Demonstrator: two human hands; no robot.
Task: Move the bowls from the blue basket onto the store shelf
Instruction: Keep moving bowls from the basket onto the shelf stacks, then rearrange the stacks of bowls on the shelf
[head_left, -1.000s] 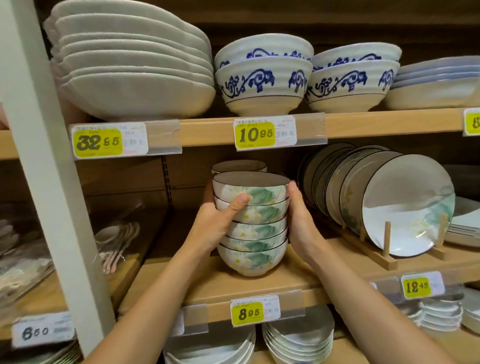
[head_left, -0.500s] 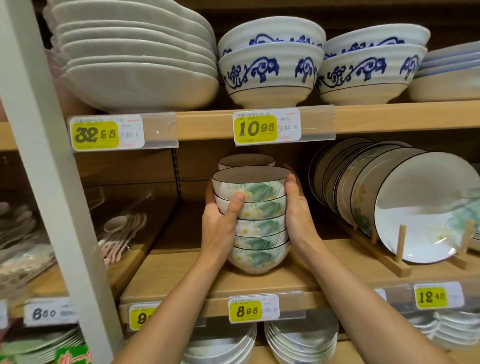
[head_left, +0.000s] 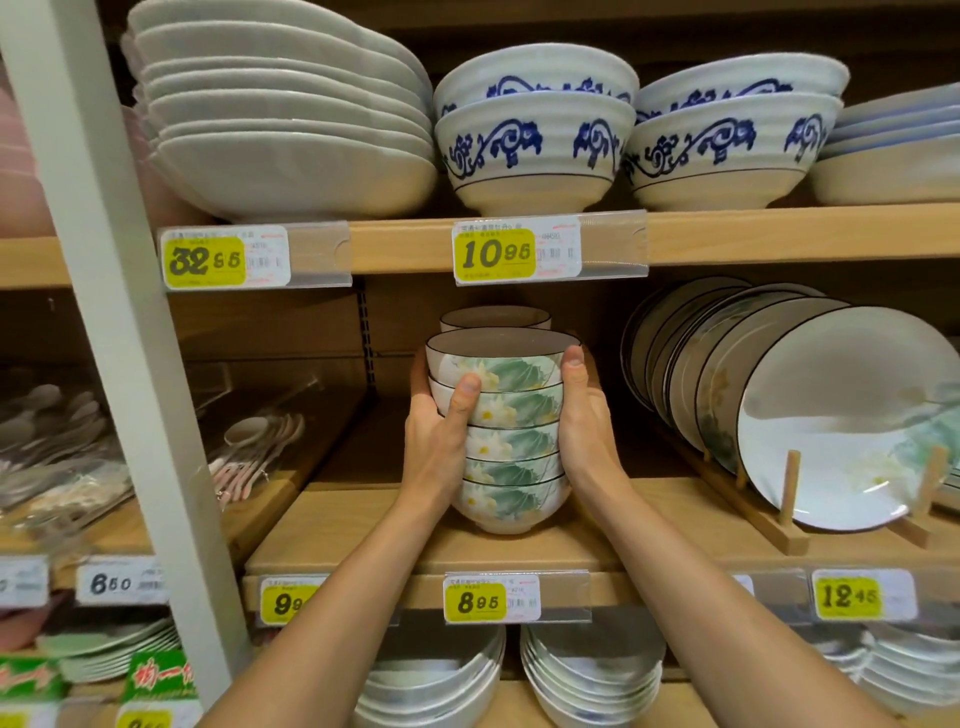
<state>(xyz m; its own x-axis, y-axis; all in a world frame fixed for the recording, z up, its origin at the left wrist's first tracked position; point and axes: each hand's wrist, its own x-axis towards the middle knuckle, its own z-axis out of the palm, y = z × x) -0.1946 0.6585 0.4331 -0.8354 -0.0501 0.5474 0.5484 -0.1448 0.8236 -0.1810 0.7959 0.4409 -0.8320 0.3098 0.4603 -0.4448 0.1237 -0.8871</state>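
Holding a stack of five floral bowls (head_left: 511, 447) between both hands, I have it in the centre of the frame, on the middle shelf (head_left: 353, 545). The stack's foot is down at the wooden board near its front edge, though I cannot tell whether its full weight rests there. My left grip (head_left: 441, 447) wraps the stack's left side, thumb laid across the front of the second bowl and fingers curled behind. My right grip (head_left: 584, 431) clamps the right side, thumb up against the top bowl's rim and palm pressed to the bowls below. The bowls are nested upright, each with a dark rim and green leaves with white flowers.

Just behind the stack, the rim of another bowl (head_left: 496, 316) of the same kind shows. Right of centre, matching plates (head_left: 841, 415) stand on edge in a wooden rack (head_left: 789, 499), apart from my right wrist. At the lower centre, a yellow price tag reading 8.95 (head_left: 491, 600) sits on the shelf edge, directly below the stack. Across the top of the frame, the upper shelf carries blue-patterned bowls (head_left: 535, 150) and, at the upper left, a pile of wide white dishes (head_left: 291, 119). At the left, beyond a white post (head_left: 119, 338), spoons (head_left: 260, 447) lie on a neighbouring shelf.
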